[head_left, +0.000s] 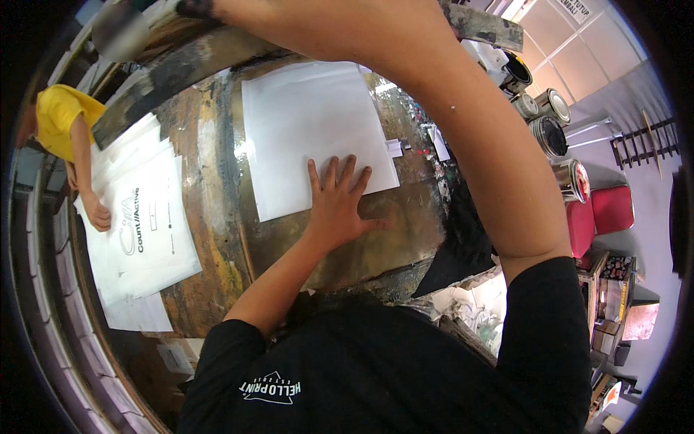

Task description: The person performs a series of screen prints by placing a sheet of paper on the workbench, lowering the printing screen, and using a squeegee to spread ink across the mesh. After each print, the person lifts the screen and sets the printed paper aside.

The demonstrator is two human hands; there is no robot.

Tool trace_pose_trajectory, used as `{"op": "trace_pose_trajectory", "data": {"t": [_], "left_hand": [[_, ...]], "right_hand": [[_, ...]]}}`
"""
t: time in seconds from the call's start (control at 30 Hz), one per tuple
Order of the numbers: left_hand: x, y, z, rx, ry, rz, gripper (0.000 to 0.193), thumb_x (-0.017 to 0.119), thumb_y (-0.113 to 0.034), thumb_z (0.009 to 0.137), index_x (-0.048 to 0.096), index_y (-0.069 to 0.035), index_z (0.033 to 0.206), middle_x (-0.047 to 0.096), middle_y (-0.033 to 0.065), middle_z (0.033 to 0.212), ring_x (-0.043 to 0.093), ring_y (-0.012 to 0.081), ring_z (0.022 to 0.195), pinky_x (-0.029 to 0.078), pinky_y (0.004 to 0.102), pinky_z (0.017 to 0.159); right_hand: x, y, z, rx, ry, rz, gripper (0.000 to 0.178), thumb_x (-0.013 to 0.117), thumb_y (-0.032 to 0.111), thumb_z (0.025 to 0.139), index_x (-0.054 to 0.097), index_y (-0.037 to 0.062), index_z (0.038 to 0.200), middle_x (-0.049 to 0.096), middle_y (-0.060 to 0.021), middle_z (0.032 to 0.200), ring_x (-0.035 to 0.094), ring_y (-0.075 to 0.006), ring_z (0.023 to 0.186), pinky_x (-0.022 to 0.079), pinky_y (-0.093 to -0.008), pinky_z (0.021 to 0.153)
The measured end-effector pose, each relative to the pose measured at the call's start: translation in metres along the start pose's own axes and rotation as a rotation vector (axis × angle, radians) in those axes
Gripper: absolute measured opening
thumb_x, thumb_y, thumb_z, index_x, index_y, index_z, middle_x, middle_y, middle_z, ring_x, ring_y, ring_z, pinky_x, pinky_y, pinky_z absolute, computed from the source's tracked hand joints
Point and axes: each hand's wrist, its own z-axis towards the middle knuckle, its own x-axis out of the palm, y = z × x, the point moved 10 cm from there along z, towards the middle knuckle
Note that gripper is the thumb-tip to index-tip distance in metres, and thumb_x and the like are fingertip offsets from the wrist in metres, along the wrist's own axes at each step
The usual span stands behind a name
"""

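Note:
A blank white sheet or flat bag [311, 108] lies on the stained worktable [405, 231]. My left hand [337, 206] rests on its near edge, palm down, with the fingers spread and the thumb out to the right. My right arm reaches up across the far side of the table. My right hand [253, 16] is at the top edge of the view, mostly cut off, so its fingers do not show. Close to it is a small dark object [194, 8]. A paint-smeared bar [195, 65] runs beyond the sheet, partly behind my right arm.
On the left lies a pile of printed white bags [144, 282], with the hand [97, 210] of a person in yellow on it. Paint cans [553, 107] line the right side, near a red chair [611, 208]. Black cloth [463, 246] hangs at the table's right edge.

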Motion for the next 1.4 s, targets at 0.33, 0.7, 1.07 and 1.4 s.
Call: {"op": "trace_pose_trajectory", "data": {"t": [0.33, 0.7, 1.07, 1.4], "left_hand": [[0.002, -0.001, -0.003, 0.065, -0.067, -0.067, 0.118, 0.057, -0.097, 0.074, 0.055, -0.013, 0.156, 0.044, 0.0216, 0.163, 0.035, 0.0507, 0.152, 0.003, 0.0816, 0.123], [-0.180, 0.152, -0.086, -0.461, -0.696, -1.169, 0.105, 0.091, -0.019, 0.086, 0.029, -0.001, 0.168, 0.068, 0.0142, 0.128, 0.064, 0.0208, 0.102, 0.054, 0.0378, 0.096], [-0.099, 0.158, -0.192, -0.548, -0.451, -0.547, 0.103, 0.099, -0.045, 0.071, 0.056, 0.006, 0.150, 0.073, 0.0114, 0.106, 0.068, 0.0223, 0.099, 0.048, 0.0414, 0.098], [-0.063, 0.166, -0.204, -0.509, -0.294, -0.199, 0.123, 0.090, -0.073, 0.062, 0.056, 0.003, 0.153, 0.061, 0.0026, 0.089, 0.054, 0.0235, 0.088, 0.030, 0.0436, 0.096]], "right_hand": [[0.015, -0.022, 0.032, 0.061, 0.319, 0.229, 0.068, 0.037, 0.058, 0.112, 0.062, 0.0122, 0.067, 0.055, -0.0017, 0.060, 0.051, -0.0181, 0.061, 0.048, -0.0444, 0.082], [0.020, -0.001, -0.013, 0.094, 0.049, -0.125, 0.048, 0.059, 0.050, 0.100, 0.070, 0.0038, 0.103, 0.071, -0.0154, 0.091, 0.068, -0.0320, 0.091, 0.047, -0.0509, 0.091], [0.178, 0.016, -0.170, 0.059, 0.725, 0.102, 0.050, 0.077, 0.008, 0.080, 0.053, 0.0085, 0.124, 0.061, -0.0122, 0.113, 0.061, -0.0336, 0.114, 0.042, -0.0573, 0.096], [0.356, -0.120, -0.055, 0.091, 0.226, -0.202, 0.049, 0.073, 0.004, 0.083, 0.054, 0.0101, 0.128, 0.062, -0.0077, 0.118, 0.060, -0.0287, 0.119, 0.039, -0.0551, 0.100]]}}
